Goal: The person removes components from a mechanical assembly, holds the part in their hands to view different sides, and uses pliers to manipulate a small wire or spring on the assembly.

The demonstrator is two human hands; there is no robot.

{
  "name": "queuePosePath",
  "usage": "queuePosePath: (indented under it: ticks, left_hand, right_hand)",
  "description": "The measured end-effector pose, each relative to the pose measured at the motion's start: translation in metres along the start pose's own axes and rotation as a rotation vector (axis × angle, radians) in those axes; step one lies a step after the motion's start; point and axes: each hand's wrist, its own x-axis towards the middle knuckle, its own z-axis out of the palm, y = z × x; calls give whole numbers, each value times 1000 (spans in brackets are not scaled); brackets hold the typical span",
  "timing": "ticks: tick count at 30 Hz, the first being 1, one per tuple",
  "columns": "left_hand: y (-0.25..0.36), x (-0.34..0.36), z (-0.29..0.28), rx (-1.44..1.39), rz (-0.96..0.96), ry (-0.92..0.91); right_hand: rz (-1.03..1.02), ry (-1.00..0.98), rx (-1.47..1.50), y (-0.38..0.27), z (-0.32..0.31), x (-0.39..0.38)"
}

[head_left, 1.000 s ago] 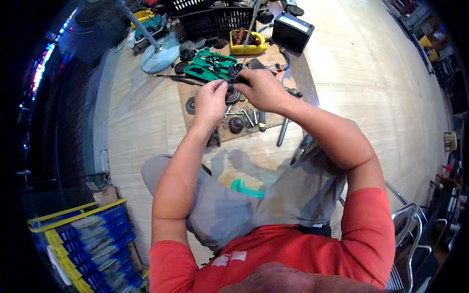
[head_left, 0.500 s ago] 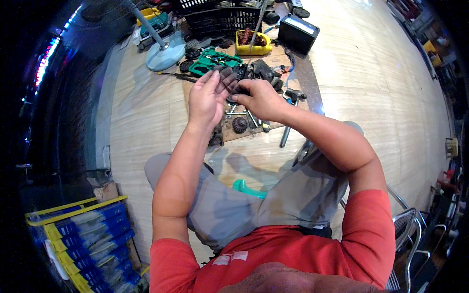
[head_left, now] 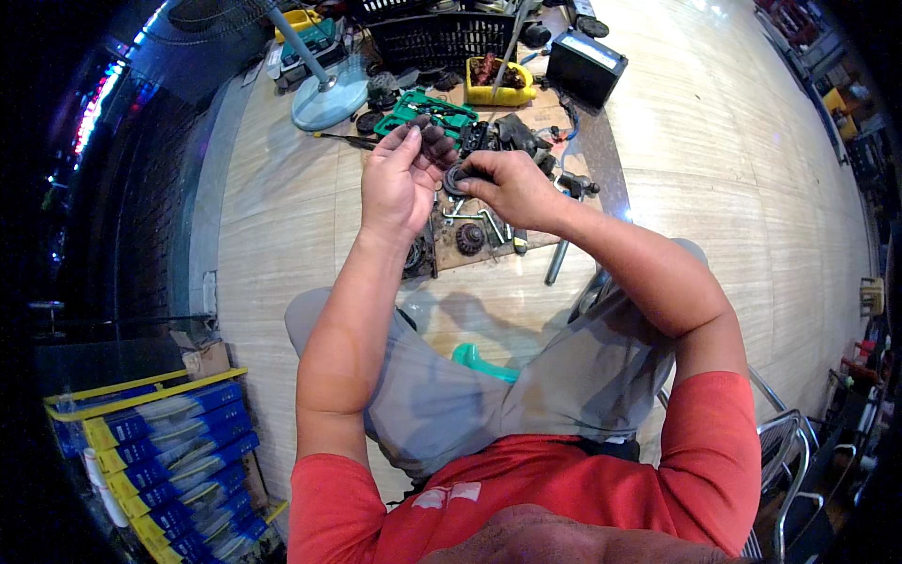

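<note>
A dark ring-shaped part (head_left: 452, 181) is pinched between the thumb and fingers of my right hand (head_left: 520, 195), its near side facing me. Close beside it, my left hand (head_left: 396, 183) is raised palm up with its blackened fingers loosely apart; nothing shows in that palm. Whether the left fingertips touch the ring, I cannot tell. Below the hands, a dark toothed gear (head_left: 469, 239) and bent metal hex keys (head_left: 462, 216) lie on a stained cardboard sheet (head_left: 453, 262). Just beyond my fingers lies an open green tool case (head_left: 432, 106).
Farther off stand a yellow bin (head_left: 501, 96) of reddish parts, a black battery (head_left: 587, 70) and a black crate (head_left: 442, 39). A fan's round base (head_left: 329, 99) is at left. Stacked blue-yellow boxes (head_left: 178, 442) are lower left, a metal chair (head_left: 789, 442) lower right.
The ring shows more clearly now, as my right hand has turned and shifted slightly. My left hand keeps nearly the same pose. The whole view has moved a little.
</note>
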Motion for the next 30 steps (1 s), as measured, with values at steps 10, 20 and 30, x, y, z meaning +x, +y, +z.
queuePosePath:
  ticks: [10,20,30]
  left_hand:
    - [10,-5,9,-21,-97,-179]
    - [6,-8,15,329,-258,-248]
    - [-17,-15,22,1033,-227,-191]
  right_hand:
    - [-142,-87,-185,0,-32,9]
    - [-278,-110,-518,7,-61,7]
    - [-239,-6,-629,2,-57,3]
